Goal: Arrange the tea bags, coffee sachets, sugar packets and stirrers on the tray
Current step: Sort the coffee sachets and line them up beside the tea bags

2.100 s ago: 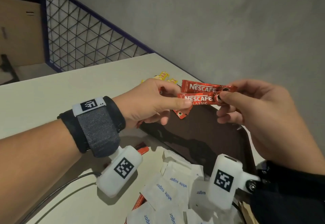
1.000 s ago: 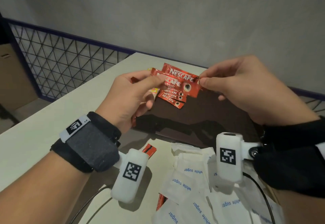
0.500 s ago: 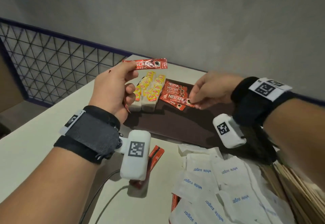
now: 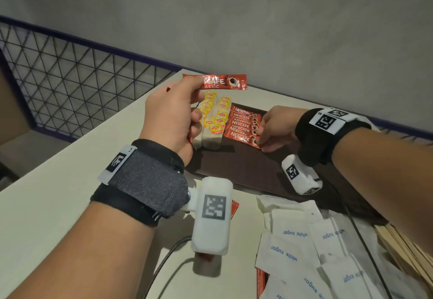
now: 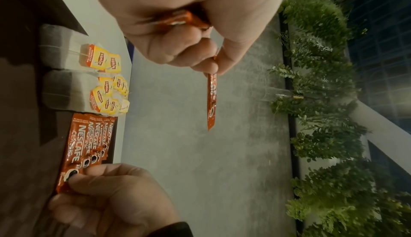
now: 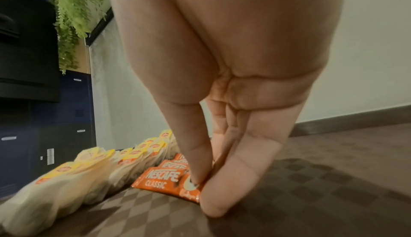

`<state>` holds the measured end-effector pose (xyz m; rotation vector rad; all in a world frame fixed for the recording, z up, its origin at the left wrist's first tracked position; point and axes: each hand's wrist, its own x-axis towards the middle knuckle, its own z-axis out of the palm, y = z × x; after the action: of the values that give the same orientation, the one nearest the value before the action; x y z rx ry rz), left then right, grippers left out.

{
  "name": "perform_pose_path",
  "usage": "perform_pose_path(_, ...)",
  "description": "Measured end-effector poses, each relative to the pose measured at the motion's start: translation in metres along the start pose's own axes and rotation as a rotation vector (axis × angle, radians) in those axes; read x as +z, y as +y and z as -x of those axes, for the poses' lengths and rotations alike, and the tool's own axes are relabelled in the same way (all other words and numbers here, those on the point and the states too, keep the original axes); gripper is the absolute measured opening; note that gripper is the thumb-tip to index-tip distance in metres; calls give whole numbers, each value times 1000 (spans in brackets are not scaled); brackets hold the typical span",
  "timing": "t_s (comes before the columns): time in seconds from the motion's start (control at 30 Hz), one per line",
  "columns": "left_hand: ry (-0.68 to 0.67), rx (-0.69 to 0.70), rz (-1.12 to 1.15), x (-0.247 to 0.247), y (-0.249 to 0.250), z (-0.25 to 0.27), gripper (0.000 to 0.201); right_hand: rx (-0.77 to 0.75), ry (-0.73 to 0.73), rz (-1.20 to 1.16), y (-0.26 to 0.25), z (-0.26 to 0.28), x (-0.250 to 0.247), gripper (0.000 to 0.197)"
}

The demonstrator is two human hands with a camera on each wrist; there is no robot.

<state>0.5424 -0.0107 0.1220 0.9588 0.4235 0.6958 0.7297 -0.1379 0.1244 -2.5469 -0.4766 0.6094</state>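
My left hand (image 4: pixel 198 88) pinches one red coffee sachet (image 4: pixel 225 82) by its end, held level in the air above the tea bags (image 4: pixel 214 120). More red foil shows inside its palm in the left wrist view, above the held sachet (image 5: pixel 211 100). My right hand (image 4: pixel 263 138) is down on the dark brown tray (image 4: pixel 246 169). Its thumb and a finger pinch the right end of the nearest sachet (image 6: pixel 162 181) in the overlapping row of coffee sachets (image 4: pixel 242 125). Two rows of yellow-tagged tea bags (image 5: pixel 104 75) lie left of that row.
White sugar packets (image 4: pixel 293 235) lie in a loose pile on the table in front of the tray. Wooden stirrers (image 4: pixel 403 251) are at the right edge. A loose red sachet (image 4: pixel 234 209) pokes out under my left wrist camera. A wire fence stands beyond the table's left side.
Both hands held sachets together in the air; then my right hand took one down onto the tray at the front of the row. My left hand stays raised with a sachet.
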Motion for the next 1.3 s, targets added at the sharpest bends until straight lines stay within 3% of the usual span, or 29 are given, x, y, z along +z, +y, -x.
perform_pose_path(0.27, 1, 11, -32, 1, -1, 1, 14, -13, 63, 81, -5, -9, -2, 23)
perform_pose_path(0.37, -1, 13, -42, 1, -3, 2, 11, -30, 60, 72, -5, -15, -2, 27)
perform_pose_path(0.57, -4, 15, -75, 1, -5, 1, 11, -63, 16, 38, -1, -22, -7, 16)
perform_pose_path(0.8, -13, 16, -95, 0, -7, 2, 11, -75, -25, 1, 9, -25, -10, 25)
perform_pose_path(1.07, -26, 26, -135, 2, -9, 4, 13, -84, -15, -21, 11, -25, -8, 22)
perform_pose_path(1.2, -40, 26, -150, 3, -10, 4, 13, -75, 38, -67, 11, -24, -7, 14)
perform_pose_path(1.3, -56, 17, -156, 3, -12, 3, 10, -48, 100, -93, 9, -22, -9, 18)
